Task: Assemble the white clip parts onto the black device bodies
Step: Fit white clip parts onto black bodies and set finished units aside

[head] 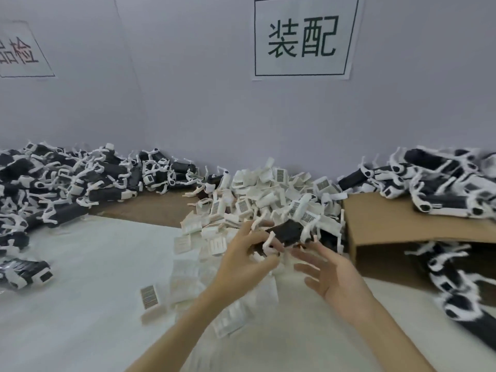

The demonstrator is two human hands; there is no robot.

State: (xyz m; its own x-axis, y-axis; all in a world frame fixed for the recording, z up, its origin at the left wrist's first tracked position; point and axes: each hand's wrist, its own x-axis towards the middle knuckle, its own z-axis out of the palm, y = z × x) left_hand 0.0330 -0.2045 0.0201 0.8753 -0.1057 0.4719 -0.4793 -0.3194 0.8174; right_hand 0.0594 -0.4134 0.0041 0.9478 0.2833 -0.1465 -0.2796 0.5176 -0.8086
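Observation:
My left hand [248, 260] grips a black device body [285, 233] with white arms, held above the table in front of the heap of white clip parts [264, 200]. My right hand [331, 275] is just right of it, palm turned inward and fingers spread straight, holding nothing. Its fingertips come close to the device's lower end; whether they touch is blurred. Loose white clip parts [150, 298] lie scattered on the white table surface [80, 277] below and to the left of my hands.
A pile of black bodies with white parts [67, 183] fills the back left. Another such pile [440, 189] sits on a cardboard box [389, 224] at the right and spills down [456, 285]. One black unit [26, 272] lies at the left edge. A wall sign [303, 36] hangs behind.

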